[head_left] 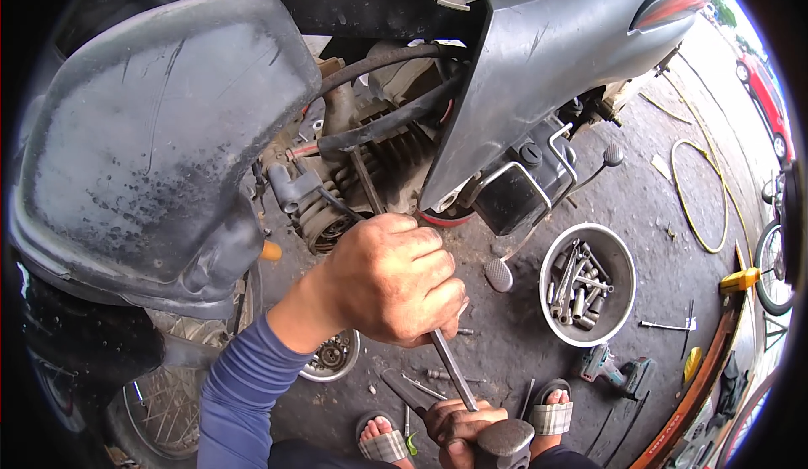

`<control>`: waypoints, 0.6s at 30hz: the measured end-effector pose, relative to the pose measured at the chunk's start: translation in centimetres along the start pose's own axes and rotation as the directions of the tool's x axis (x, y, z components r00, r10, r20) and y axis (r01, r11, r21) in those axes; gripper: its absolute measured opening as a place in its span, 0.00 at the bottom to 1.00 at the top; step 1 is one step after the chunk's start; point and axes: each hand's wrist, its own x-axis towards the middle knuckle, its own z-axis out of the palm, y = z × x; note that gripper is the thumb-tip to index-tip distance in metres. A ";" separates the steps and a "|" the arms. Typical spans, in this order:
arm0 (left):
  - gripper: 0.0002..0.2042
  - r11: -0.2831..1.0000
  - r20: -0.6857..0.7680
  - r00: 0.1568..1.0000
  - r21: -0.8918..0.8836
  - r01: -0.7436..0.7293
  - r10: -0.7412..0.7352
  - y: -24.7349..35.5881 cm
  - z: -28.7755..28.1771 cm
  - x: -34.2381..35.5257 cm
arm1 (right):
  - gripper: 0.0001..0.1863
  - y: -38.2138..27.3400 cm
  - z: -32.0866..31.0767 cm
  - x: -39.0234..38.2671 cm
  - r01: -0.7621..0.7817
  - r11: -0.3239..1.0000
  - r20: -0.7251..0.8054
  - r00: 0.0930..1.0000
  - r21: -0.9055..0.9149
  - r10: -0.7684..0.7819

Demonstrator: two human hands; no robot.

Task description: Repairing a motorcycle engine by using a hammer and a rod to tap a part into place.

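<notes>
Both hands are busy: left hand (pixel 391 280) is fisted around a steel rod (pixel 453 370) aimed at the engine (pixel 337 208), and right hand (pixel 459 427) grips a hammer (pixel 503 442) near its head. Looks like mid-drive; the rod needs steadying. Round bowl (pixel 619 254), right, holds sockets and wrenches.

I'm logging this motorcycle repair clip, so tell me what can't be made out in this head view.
- Tip of the metal rod: hidden behind the left hand.
- Right hand and hammer: cut off by the lower edge.
- Tools in the round tub: too small to tell apart.
</notes>
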 end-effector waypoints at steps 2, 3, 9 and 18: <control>0.13 1.000 0.017 1.000 0.030 0.001 -0.001 0.1 0.1 0.4 | 0.09 -0.7 0.2 0.7 0.027 0.999 0.046 0.999 0.026 -0.028; 0.13 0.999 0.017 1.000 0.036 -0.002 0.001 0.0 0.3 0.5 | 0.08 -1.2 0.6 1.4 0.015 1.000 0.053 0.999 0.005 -0.015; 0.13 0.996 0.045 0.999 0.086 -0.007 0.003 -1.4 0.9 -1.4 | 0.17 3.9 1.4 0.8 -0.058 0.981 -0.147 0.985 0.187 0.087; 0.12 0.990 0.065 0.996 0.130 0.054 -0.063 -2.3 1.6 -2.8 | 0.19 4.3 2.2 3.6 -0.361 0.910 -0.127 0.912 0.206 0.390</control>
